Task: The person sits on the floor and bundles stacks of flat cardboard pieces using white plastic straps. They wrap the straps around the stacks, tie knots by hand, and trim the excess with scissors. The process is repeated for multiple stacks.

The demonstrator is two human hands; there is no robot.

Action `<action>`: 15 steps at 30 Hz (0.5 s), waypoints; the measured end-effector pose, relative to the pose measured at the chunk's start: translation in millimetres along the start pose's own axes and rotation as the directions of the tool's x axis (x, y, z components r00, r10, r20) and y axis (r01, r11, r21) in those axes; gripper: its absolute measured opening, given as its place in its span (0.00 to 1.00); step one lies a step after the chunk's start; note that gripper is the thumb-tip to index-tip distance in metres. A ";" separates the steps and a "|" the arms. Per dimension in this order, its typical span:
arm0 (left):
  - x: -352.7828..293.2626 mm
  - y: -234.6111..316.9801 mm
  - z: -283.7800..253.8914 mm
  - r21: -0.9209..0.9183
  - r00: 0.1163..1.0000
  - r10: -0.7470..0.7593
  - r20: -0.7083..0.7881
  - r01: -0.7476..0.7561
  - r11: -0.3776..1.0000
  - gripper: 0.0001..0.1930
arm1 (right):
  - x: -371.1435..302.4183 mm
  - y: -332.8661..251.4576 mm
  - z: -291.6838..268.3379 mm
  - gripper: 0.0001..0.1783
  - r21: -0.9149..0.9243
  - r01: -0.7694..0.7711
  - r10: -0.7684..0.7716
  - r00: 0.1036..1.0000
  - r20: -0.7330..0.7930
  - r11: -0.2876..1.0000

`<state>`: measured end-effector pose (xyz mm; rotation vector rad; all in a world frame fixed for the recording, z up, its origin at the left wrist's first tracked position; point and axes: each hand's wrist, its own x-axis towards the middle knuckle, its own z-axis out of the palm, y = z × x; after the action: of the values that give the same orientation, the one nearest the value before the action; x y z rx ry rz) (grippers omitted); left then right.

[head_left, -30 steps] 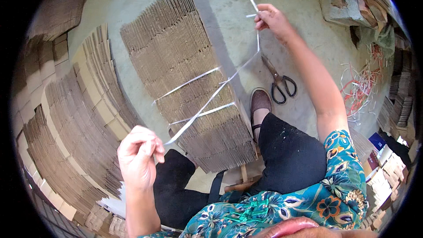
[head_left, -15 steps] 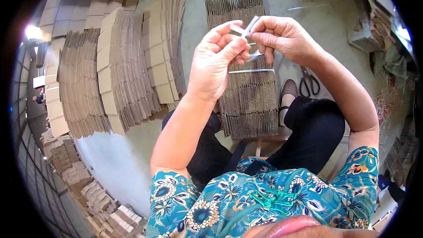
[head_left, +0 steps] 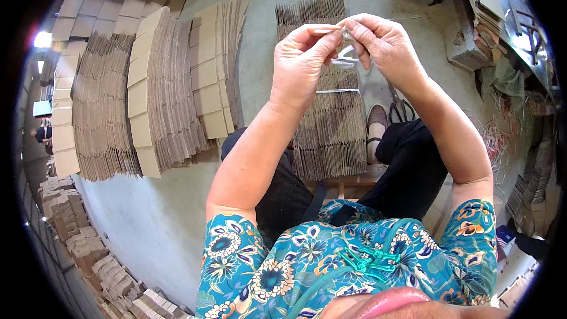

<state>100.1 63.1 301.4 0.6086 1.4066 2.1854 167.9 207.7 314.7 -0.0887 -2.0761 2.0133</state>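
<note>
Two bare hands are seen from above, brought together over one long bundle of flat brown corrugated cardboard pieces point(head_left: 331, 130). One thin, flat white plastic strap point(head_left: 347, 58) is held by both, above the far half of the bundle, with its loose loops hung just below the fingertips. By the left hand point(head_left: 296, 66) the strap is pinched between thumb and forefinger; by the right hand point(head_left: 387, 44) it is pinched the same way, the two sets of fingertips touching. The exact crossing of the strap is hidden by the fingers.

One white band point(head_left: 338, 91) is clearly seen stretched across the bundle, which is framed by two legs in black trousers point(head_left: 413, 162). One brown shoe point(head_left: 377, 117) is seen just right of the bundle. Beside it, one pair of dark scissors with looped black handles point(head_left: 404, 111) is seen on the pale grey floor point(head_left: 159, 218), partly covered by the right forearm.

To the left, three long rows of brown cardboard sheets point(head_left: 168, 91) are lined up side by side. At the far right, one tangle of red and white strips point(head_left: 499, 133) is scattered; its strips cannot be counted.
</note>
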 end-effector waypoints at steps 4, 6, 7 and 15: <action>3.5 3.1 -7.1 0.545 0.870 0.446 0.209 -0.483 0.686 0.06 | 2.5 -1.0 1.5 0.10 0.090 -0.129 0.128 0.992 0.020 0.988; 3.5 8.4 -10.6 0.666 0.788 0.514 0.338 -0.586 0.461 0.04 | 3.1 -0.2 4.0 0.10 0.079 -0.113 0.111 0.994 0.023 0.991; 2.1 8.8 -11.8 0.703 0.793 0.496 0.353 -0.575 0.418 0.04 | 3.4 0.3 5.8 0.10 0.049 -0.070 0.069 0.998 0.011 0.996; -1.1 19.2 -31.6 0.155 0.953 -0.246 0.177 0.220 0.963 0.09 | 1.3 2.5 7.9 0.25 -0.600 0.425 -0.383 0.900 0.206 0.677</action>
<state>79.5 32.9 307.1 0.6487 1.4477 1.8073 164.5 200.4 312.3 0.3010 -2.4554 1.0068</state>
